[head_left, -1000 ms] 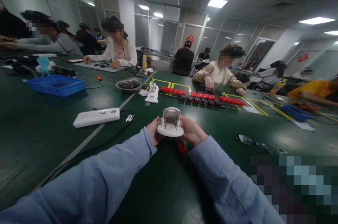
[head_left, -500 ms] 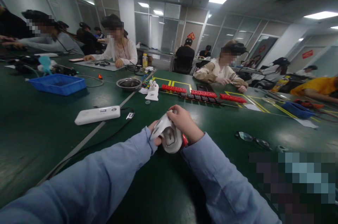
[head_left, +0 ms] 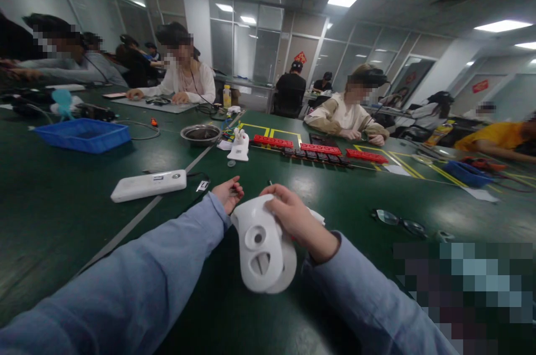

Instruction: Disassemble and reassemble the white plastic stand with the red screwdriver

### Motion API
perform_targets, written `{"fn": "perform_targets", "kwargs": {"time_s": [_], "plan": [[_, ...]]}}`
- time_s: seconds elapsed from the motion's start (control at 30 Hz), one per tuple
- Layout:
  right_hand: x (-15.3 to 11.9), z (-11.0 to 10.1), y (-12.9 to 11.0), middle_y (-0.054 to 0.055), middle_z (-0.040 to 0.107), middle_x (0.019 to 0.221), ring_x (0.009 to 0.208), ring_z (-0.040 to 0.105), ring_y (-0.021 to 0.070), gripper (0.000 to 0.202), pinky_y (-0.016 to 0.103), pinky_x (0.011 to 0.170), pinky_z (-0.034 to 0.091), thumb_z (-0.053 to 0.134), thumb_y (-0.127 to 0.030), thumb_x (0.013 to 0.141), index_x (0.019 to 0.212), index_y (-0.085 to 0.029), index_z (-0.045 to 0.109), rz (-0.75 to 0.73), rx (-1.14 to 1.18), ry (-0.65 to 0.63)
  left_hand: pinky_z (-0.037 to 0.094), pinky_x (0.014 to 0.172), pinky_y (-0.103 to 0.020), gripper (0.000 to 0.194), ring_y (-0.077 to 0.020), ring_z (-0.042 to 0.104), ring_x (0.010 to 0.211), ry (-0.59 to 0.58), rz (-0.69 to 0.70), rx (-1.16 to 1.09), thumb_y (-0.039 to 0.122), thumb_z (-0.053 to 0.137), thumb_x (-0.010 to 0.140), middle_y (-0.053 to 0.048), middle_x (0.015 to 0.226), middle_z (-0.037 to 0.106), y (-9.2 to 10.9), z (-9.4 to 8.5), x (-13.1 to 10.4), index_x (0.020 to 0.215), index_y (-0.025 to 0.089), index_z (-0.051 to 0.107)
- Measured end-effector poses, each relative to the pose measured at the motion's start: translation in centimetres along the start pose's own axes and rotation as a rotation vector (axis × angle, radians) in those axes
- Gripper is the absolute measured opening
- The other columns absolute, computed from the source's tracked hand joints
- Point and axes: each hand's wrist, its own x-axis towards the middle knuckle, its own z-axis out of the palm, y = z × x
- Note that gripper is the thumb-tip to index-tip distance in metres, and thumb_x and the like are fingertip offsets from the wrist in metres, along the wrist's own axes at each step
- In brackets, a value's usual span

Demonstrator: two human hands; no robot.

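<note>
The right hand is clamped on a rounded white plastic housing, lifted above the green desk; just left of it, the left hand is loosely apart, holding nothing

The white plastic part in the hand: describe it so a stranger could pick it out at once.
On the dark green table, at its near edge, the right hand grips a white plastic housing. Unlike the flat white box to the left, it is rounded, with a round boss and slots.
</note>
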Motion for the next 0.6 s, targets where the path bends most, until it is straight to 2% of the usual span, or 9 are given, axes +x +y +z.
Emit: {"fn": "perform_targets", "kwargs": {"time_s": [0.1,0.17,0.23,0.3,0.4,0.43,0.47,0.53,0.6], "plan": [[-1.5,2.0,2.2,-0.004,0.047,0.061,0.05,0.042,0.0088,0.02,0.017,0.043,0.031,0.043,-0.016,0.062,0.079,-0.018,0.053,0.074,0.106,-0.085,0.048,0.056,-0.024,0.023,-0.0095,0.055,0.067,0.087,0.019,0.077,0.026,0.046,0.084,-0.003,0.088,0.056,1.5,-0.7,0.1,0.102,0.013,0.051],[-2.0,3.1,3.4,-0.004,0.047,0.062,0.05,0.043,0.009,0.02,0.017,0.043,0.033,0.043,-0.016,0.065,0.083,-0.018,0.052,0.118,0.102,-0.113,0.049,0.066,-0.031,0.027,-0.014,0.056,0.08,0.091,0.021,0.129,0.029,0.047,0.083,-0.006,0.099,0.055,1.8,-0.9,-0.3,0.106,0.013,0.05],[-2.1,3.6,3.8,-0.003,0.049,0.064,0.053,0.046,0.0102,0.019,0.019,0.046,0.036,0.044,-0.017,0.069,0.085,-0.018,0.053,0.145,0.068,-0.137,0.048,0.072,-0.035,0.029,-0.0164,0.055,0.087,0.07,0.037,0.186,0.03,0.047,0.083,-0.007,0.105,0.054,1.9,-0.8,-0.8,0.108,0.014,0.05],[-2.1,3.2,3.0,0.0,0.054,0.073,0.064,0.051,0.0132,0.018,0.024,0.057,0.042,0.049,-0.017,0.069,0.086,-0.018,0.056,0.073,-0.042,-0.122,0.047,0.074,-0.037,0.03,-0.0172,0.055,0.089,0.051,0.066,0.252,0.03,0.047,0.083,-0.007,0.107,0.053,1.9,-0.6,-1.3,0.109,0.014,0.049],[-1.7,0.6,0.8,0.006,0.055,0.097,0.09,0.05,0.019,0.021,0.033,0.081,0.039,0.053,-0.015,0.07,0.091,-0.018,0.058,-0.26,-0.445,0.027,0.048,0.071,-0.034,0.03,-0.0156,0.056,0.085,0.021,0.123,0.384,0.031,0.047,0.083,-0.007,0.103,0.054,2.2,0.0,-1.9,0.107,0.013,0.049],[-1.5,-0.8,0.1,0.007,0.054,0.101,0.095,0.049,0.02,0.022,0.035,0.085,0.037,0.05,-0.015,0.073,0.094,-0.018,0.058,-0.356,-0.595,0.075,0.049,0.064,-0.03,0.027,-0.0129,0.056,0.076,0.004,0.144,0.44,0.031,0.046,0.084,-0.005,0.095,0.056,2.3,0.2,-2.1,0.103,0.013,0.051],[-1.1,-2.3,-0.3,0.007,0.055,0.1,0.095,0.049,0.0206,0.024,0.036,0.085,0.037,0.048,-0.014,0.075,0.096,-0.019,0.058,-0.383,-0.706,0.091,0.046,0.054,-0.023,0.022,-0.0093,0.054,0.062,-0.018,0.16,0.504,0.029,0.045,0.084,-0.001,0.08,0.056,2.4,0.3,-2.3,0.095,0.012,0.054],[-0.4,-5.5,0.1,0.006,0.056,0.101,0.099,0.049,0.022,0.026,0.037,0.086,0.035,0.052,-0.015,0.073,0.098,-0.021,0.058,-0.269,-0.804,0.038,0.029,0.035,-0.015,0.017,-0.0037,0.036,0.038,-0.068,0.182,0.65,0.024,0.046,0.083,0.005,0.051,0.043,2.6,0.5,-3.1,0.075,0.012,0.056],[0.3,-8.2,1.8,0.006,0.059,0.091,0.092,0.052,0.0244,0.036,0.037,0.082,0.037,0.066,-0.013,0.058,0.094,-0.02,0.061,-0.076,-0.811,0.003,0.014,0.031,-0.015,0.015,-0.0029,0.022,0.032,-0.113,0.191,0.778,0.018,0.054,0.076,0.007,0.038,0.03,2.7,0.3,-4.2,0.061,0.014,0.055]]}}
